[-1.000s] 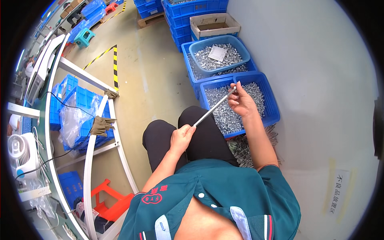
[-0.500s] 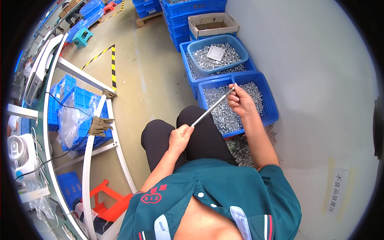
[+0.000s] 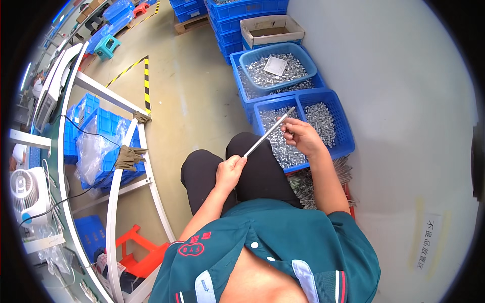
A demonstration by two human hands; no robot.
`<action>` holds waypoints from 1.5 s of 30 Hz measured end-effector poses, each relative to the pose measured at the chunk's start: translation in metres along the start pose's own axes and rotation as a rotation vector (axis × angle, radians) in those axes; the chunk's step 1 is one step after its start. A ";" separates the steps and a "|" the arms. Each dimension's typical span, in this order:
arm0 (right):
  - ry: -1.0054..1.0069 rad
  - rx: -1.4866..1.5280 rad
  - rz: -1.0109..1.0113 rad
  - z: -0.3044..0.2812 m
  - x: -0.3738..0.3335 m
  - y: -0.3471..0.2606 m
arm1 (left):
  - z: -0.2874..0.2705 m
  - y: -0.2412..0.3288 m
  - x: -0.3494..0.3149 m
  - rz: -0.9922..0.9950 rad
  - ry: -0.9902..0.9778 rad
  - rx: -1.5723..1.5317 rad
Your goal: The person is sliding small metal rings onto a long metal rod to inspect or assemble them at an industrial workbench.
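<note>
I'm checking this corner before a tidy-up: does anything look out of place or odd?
Mildly odd: brown cloth is bunched around the white frame, which looks makeshift, and a loose clear bag hangs over the blue crates. The rod in the left hand looks straight.

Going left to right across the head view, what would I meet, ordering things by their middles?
White fan → red stool → left hand → metal rod → right hand → paper label.
</note>
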State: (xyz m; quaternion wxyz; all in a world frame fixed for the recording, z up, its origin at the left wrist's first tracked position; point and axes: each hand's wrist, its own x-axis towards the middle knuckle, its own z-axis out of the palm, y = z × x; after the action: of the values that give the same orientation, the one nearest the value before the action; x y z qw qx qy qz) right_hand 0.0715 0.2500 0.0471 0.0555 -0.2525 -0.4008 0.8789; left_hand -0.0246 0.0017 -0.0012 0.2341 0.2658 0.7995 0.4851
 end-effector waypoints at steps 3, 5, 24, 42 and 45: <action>0.053 -0.060 0.018 -0.017 0.003 0.005 | -0.002 0.003 -0.001 0.013 0.001 0.043; 0.100 0.078 -0.042 -0.023 0.006 0.002 | -0.001 0.005 -0.001 0.025 -0.001 0.043; 0.151 -0.029 -0.134 -0.012 0.013 -0.028 | -0.003 0.006 -0.004 0.036 -0.004 0.068; -0.038 0.184 -0.026 -0.013 0.003 0.013 | 0.002 -0.002 0.001 0.010 0.011 -0.004; 0.165 0.167 0.013 -0.021 0.007 0.023 | 0.000 0.004 0.000 0.009 0.001 0.016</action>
State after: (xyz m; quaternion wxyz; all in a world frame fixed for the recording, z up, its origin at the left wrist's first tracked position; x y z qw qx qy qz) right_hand 0.0779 0.2508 0.0159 0.1036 -0.3208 -0.3186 0.8859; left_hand -0.0242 0.0031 0.0021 0.2295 0.2713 0.8023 0.4797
